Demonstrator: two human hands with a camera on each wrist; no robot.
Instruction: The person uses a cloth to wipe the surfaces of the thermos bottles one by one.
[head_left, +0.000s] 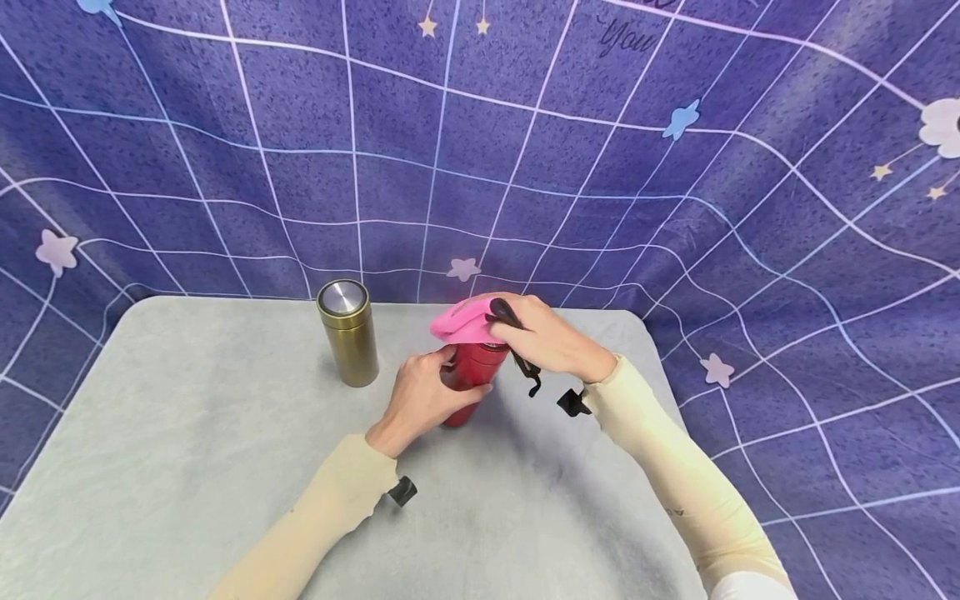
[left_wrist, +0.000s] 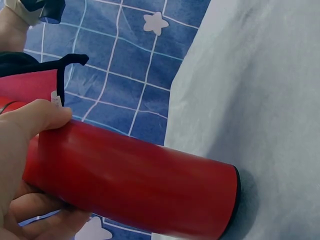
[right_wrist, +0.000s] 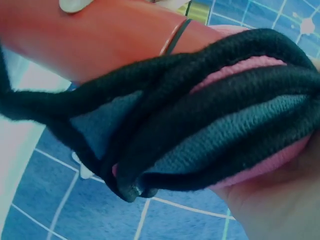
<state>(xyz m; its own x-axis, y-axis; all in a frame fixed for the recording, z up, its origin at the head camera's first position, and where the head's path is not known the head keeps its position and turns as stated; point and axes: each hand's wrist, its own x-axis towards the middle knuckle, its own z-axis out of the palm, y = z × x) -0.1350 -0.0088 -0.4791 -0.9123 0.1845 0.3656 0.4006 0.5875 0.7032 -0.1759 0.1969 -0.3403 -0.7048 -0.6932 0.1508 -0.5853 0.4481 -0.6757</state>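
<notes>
A red bottle (head_left: 477,367) stands on the table at the right of centre, a little tilted. My left hand (head_left: 422,392) grips its body, with the thumb on the near side; the left wrist view shows the thumb and fingers round the red bottle (left_wrist: 145,180). My right hand (head_left: 551,337) holds a bunched pink cloth (head_left: 465,322) with black edging over the bottle's top. In the right wrist view the folded cloth (right_wrist: 200,120) lies against the bottle near a dark ring line. The cloth mostly hides the lid.
A gold bottle (head_left: 352,350) with a silver lid top stands upright to the left, near the table's back edge. The grey-white table (head_left: 187,433) meets a blue patterned curtain (head_left: 300,167) behind and at the right.
</notes>
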